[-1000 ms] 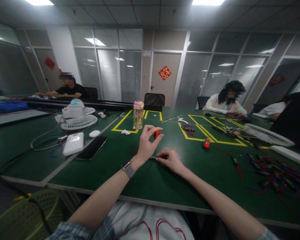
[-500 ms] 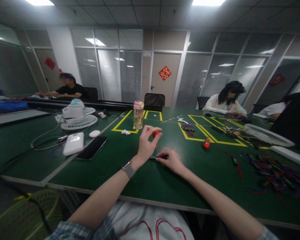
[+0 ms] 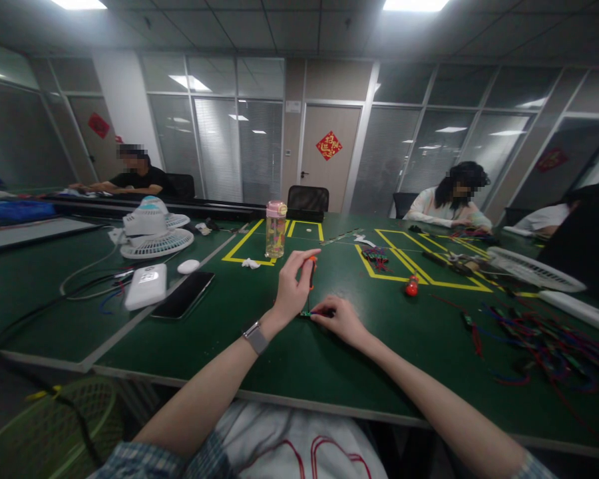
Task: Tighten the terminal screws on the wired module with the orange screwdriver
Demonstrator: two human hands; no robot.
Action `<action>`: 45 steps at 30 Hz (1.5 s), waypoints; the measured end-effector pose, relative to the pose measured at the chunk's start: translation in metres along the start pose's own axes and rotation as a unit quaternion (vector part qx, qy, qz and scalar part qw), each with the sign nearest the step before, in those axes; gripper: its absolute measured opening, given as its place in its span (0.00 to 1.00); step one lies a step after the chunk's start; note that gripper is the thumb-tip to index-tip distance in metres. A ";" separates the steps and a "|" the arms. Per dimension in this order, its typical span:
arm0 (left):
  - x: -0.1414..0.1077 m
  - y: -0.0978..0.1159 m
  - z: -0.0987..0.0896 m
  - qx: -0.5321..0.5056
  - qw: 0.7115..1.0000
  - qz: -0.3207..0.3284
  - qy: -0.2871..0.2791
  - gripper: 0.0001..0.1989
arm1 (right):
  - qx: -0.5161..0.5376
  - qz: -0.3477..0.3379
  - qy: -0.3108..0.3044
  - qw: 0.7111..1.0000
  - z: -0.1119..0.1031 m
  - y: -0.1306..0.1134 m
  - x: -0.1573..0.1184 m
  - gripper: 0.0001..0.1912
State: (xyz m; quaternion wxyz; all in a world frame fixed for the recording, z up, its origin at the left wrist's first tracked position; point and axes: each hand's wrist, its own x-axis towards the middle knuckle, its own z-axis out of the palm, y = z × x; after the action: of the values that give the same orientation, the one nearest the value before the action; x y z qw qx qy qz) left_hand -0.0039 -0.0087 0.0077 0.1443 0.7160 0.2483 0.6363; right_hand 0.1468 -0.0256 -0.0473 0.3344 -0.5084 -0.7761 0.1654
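Orange-and-black screwdriver (image 3: 312,267), one, stands nearly upright: long axis vertical, handle up, thin shaft pointing down at one small green circuit board (image 3: 305,314) on the table (image 3: 289,359). Left hand (image 3: 294,283) closed around the handle, thumb against fingers. Right hand (image 3: 342,319) pinched shut on the board's right end. Farther out: one bottle (image 3: 275,233), one phone (image 3: 184,295), one red tool (image 3: 412,287), two seen fully apart from the hands' work, left and right.
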 end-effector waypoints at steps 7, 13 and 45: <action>-0.001 -0.004 0.002 -0.034 0.999 -0.023 -0.023 0.16 | 0.000 -0.006 -0.003 1.000 0.001 0.001 0.000 0.06; -0.001 -0.003 0.000 0.033 0.999 0.009 0.010 0.10 | -0.005 -0.002 -0.003 1.000 0.001 0.001 0.000 0.06; 0.000 0.001 -0.002 0.041 0.999 0.005 0.019 0.12 | -0.006 -0.008 0.003 1.000 0.001 0.003 0.000 0.05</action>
State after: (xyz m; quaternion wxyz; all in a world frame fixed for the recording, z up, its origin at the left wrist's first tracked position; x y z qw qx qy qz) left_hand -0.0058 -0.0093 0.0086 0.1072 0.7102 0.2736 0.6397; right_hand 0.1480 -0.0245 -0.0497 0.3353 -0.5048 -0.7798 0.1568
